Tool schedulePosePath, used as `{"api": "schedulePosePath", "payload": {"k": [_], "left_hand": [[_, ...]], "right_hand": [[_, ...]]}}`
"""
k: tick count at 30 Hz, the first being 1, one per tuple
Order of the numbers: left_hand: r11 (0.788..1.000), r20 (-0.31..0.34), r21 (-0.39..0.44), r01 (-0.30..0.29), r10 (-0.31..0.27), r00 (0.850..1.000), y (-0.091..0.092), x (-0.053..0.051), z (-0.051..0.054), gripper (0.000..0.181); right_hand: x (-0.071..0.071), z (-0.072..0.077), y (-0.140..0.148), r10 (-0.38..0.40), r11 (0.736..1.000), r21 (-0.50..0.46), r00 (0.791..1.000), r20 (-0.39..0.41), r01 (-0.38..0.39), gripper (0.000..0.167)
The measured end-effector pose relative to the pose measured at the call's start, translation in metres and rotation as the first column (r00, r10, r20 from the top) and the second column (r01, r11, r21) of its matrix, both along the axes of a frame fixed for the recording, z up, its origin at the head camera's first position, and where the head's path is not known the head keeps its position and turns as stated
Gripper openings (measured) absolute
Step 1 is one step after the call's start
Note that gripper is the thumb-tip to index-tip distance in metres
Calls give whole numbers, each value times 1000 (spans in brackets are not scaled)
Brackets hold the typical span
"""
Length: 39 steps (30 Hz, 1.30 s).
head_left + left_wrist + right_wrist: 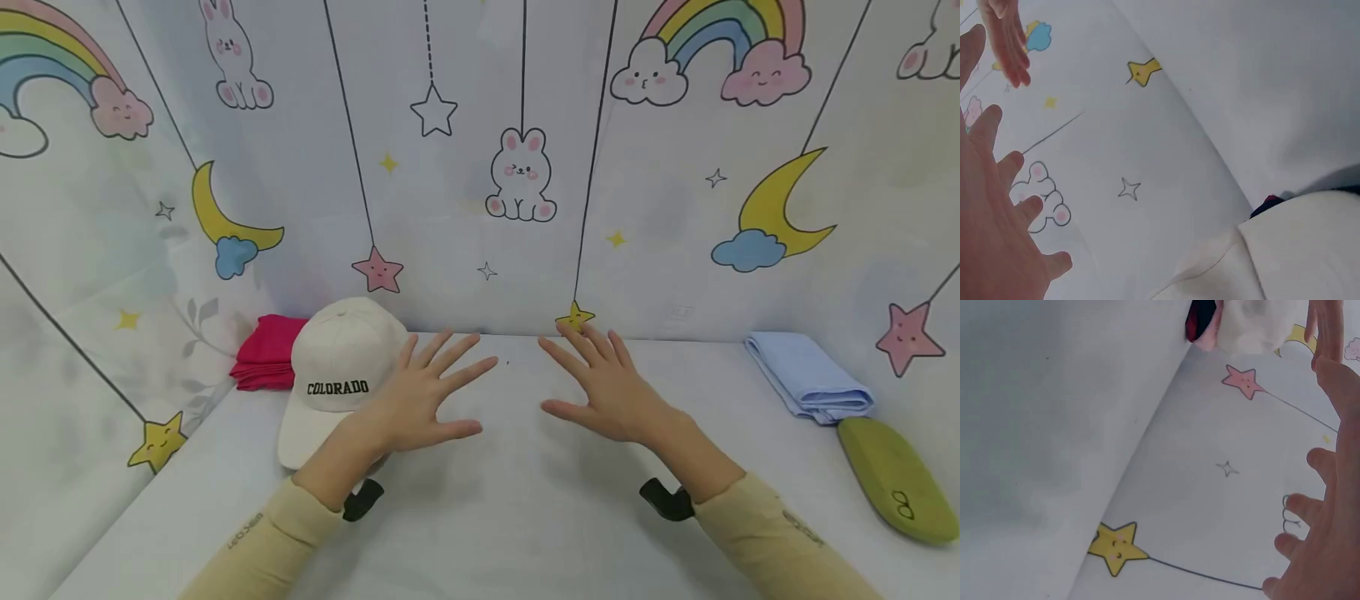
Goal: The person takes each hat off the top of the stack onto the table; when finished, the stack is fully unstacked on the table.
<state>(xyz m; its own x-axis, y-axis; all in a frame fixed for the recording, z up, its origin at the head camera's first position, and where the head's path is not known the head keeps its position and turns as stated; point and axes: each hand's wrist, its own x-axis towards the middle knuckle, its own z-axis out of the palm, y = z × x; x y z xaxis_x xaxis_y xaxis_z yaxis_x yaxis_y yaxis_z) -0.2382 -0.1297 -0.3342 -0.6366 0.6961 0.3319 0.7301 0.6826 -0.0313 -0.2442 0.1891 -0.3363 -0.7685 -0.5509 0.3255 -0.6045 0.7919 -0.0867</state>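
Both hands are held up over the white table with fingers spread and nothing in them. In the head view my left hand is in front of a white cap lettered COLORADO and hides its right side; I cannot tell whether they touch. The cap's pale surface also shows at the lower right of the left wrist view. Toward the right, my right hand has only the table and the patterned backdrop behind it. Its fingers appear along the right edge of the right wrist view.
Folded red cloth lies behind the cap at the left. A folded light blue cloth is at the right rear, with a green case in front of it. The cartoon backdrop rises along the table's back edge.
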Motion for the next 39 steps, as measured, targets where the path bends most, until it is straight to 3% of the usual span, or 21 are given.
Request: {"api": "schedulePosePath", "payload": {"k": [7,13,20,29,39], "left_hand": [[997,-24,76,-26,28,999,-13,1,12,80],[976,5,193,-96,97,995,-27,5,20,81],[934,-4,325,-146,156,988,-47,8,18,83],[879,-59,460,-124,170,984,-79,6,16,86],[809,55,543,-225,234,971,-108,11,12,93]], "right_hand": [[-7,8,-10,4,999,-38,1000,-16,-4,82],[-13,12,-23,35,995,-91,999,-15,-37,84],[-17,17,-41,64,986,-156,998,6,-62,87],[-25,19,-61,66,970,-234,998,19,-59,91],[-35,24,-95,112,941,-325,993,28,-97,91]]}}
